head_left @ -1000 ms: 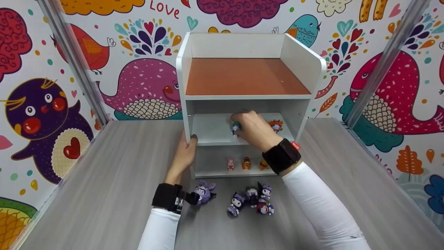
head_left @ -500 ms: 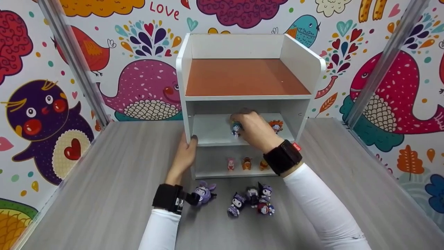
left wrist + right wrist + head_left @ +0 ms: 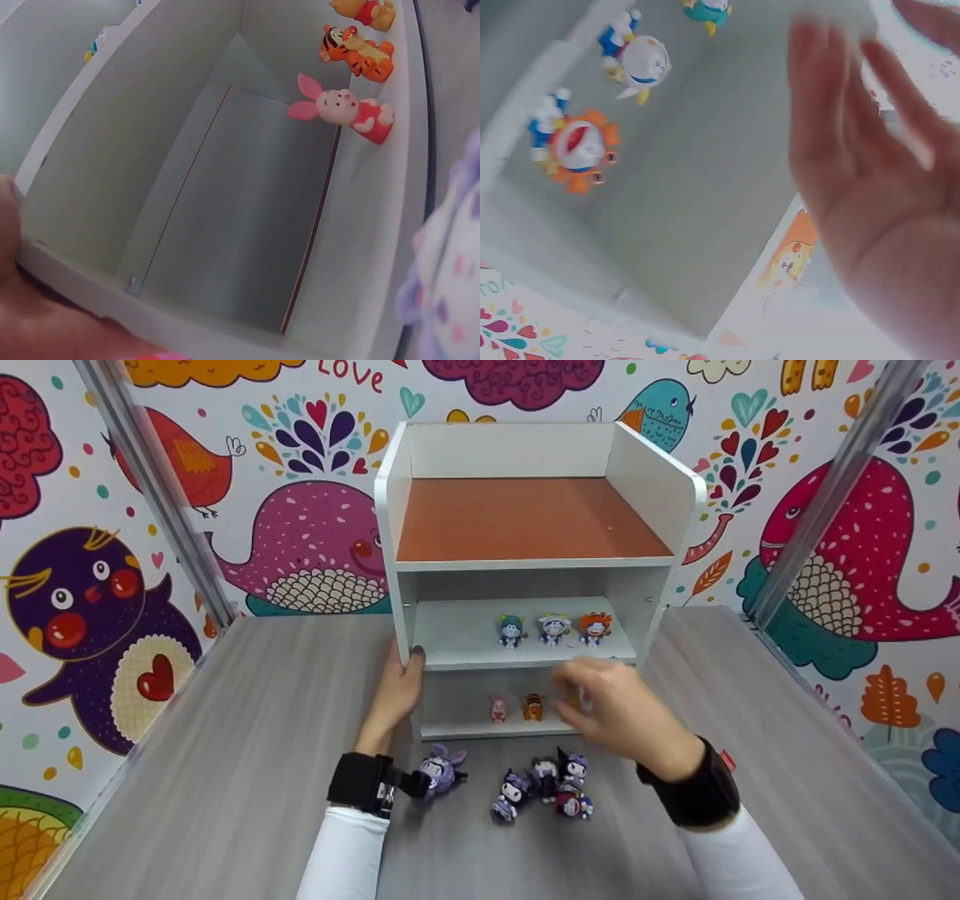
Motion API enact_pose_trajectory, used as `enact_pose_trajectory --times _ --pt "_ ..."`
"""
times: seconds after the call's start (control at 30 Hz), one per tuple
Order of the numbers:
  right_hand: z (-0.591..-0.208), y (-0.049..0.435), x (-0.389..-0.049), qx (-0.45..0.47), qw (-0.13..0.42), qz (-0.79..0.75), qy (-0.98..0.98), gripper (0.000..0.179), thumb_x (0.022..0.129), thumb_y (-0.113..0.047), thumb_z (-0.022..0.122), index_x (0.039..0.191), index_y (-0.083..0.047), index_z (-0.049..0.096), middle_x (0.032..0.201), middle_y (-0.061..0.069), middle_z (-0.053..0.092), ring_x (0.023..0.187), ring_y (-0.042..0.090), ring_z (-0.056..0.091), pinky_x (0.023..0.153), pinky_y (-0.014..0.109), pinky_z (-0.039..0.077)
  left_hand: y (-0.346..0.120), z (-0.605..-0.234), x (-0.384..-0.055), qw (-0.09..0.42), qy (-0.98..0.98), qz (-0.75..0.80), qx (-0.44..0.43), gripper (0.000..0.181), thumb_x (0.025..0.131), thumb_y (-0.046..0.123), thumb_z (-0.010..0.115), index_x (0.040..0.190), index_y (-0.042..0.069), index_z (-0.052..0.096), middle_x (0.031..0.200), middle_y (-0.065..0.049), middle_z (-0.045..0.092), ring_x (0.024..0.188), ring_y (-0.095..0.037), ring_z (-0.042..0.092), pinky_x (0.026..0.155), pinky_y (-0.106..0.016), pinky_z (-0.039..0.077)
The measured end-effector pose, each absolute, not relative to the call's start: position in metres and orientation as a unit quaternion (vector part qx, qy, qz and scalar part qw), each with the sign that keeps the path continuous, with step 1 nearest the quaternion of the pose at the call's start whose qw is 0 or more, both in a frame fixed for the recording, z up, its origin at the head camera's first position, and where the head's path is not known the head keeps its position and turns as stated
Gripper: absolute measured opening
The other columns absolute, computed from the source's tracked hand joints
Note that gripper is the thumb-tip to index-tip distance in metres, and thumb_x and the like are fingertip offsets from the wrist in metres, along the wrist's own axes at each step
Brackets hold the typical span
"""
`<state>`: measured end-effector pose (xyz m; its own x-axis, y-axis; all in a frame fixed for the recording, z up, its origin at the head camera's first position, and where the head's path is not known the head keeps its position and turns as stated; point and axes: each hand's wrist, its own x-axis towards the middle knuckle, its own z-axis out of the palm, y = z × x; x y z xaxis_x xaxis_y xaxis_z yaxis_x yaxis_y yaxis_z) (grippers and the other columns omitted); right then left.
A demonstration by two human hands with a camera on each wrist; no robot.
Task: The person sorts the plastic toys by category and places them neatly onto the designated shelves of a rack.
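My left hand (image 3: 395,690) grips the left side panel of a small white shelf unit (image 3: 536,563), thumb on its front edge. My right hand (image 3: 626,712) hovers before the lower shelf at the right, fingers loosely bent, holding nothing. On the middle shelf stand three figurines in a row: a green-hatted one (image 3: 511,631), a white-hatted one (image 3: 554,628) and one with an orange mane (image 3: 595,628). Below stand a pink piglet figurine (image 3: 498,709), an orange tiger figurine (image 3: 532,707) and a yellow bear figurine (image 3: 367,13), which my right hand mostly hides in the head view.
On the grey table (image 3: 300,780) before the unit lies a purple long-eared doll (image 3: 441,769), close to my left wrist. Right of it lie several dolls in a cluster, among them a dark-hooded purple doll (image 3: 511,795) and a red-and-blue figurine (image 3: 570,804). Painted walls (image 3: 315,547) enclose the table.
My right hand has let go of the green-hatted figurine, which stays on the middle shelf, and has drawn back down and right. My left hand keeps its grip on the panel.
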<state>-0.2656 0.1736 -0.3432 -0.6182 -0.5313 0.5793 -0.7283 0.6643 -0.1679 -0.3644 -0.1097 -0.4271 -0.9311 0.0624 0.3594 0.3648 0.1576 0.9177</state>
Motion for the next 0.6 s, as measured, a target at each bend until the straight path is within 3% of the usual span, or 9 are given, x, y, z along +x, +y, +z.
enact_pose_trajectory --times 0.23,0.47,0.6 --pt "-0.388 0.196 -0.263 0.394 0.082 0.172 -0.899 0.015 0.083 -0.016 0.081 0.088 -0.009 0.068 0.082 0.001 0.069 0.068 0.009 0.063 0.060 0.017 0.053 -0.108 -0.425 -0.366 0.112 -0.758 -0.629 -0.132 0.060 0.104 0.013 0.034 0.159 -0.002 0.013 0.164 -0.028 0.017 0.154 -0.042 0.014 0.125 -0.061 0.012" --pt "-0.409 0.190 -0.264 0.356 -0.106 0.144 -0.917 0.038 0.066 -0.024 0.092 0.092 -0.007 0.069 0.071 -0.002 0.064 0.059 -0.001 0.048 0.053 0.017 0.044 -0.113 -0.426 -0.365 0.112 -0.756 -0.632 -0.129 0.060 0.104 0.012 0.034 0.158 -0.002 0.011 0.164 -0.029 0.015 0.153 -0.043 0.013 0.124 -0.063 0.010" --pt "-0.420 0.186 -0.262 0.324 -0.129 0.132 -0.928 0.039 0.059 -0.019 0.094 0.087 -0.007 0.069 0.069 -0.005 0.062 0.056 0.001 0.046 0.052 0.019 0.043 -0.111 -0.428 -0.365 0.112 -0.757 -0.631 -0.127 0.061 0.104 0.011 0.035 0.158 -0.003 0.011 0.163 -0.030 0.017 0.153 -0.044 0.014 0.124 -0.063 0.011"
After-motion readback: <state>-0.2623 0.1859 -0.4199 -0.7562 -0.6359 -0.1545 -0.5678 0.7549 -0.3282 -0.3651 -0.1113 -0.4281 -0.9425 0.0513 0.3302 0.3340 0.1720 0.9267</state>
